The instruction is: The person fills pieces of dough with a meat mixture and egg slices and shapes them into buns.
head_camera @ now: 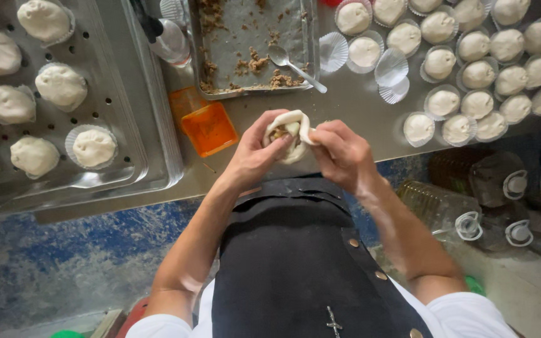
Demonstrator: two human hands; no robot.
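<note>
A round of white dough with brown filling (290, 130) is cupped in my left hand (255, 152) just off the front edge of the steel table (352, 103). My right hand (340, 153) pinches the dough's right edge, folding it over the filling. A black apron is below my arms. Behind the hands, a metal tray (252, 47) holds crumbs of brown filling and a spoon (295, 66).
A perforated steel tray (117, 112) at left carries several filled buns in paper cups. Many dough balls in paper cups (477, 75) cover the right of the table, with empty paper cups (391, 78). An orange scraper (206, 125) lies near the front edge. Plastic bottles (464, 206) stand on the floor.
</note>
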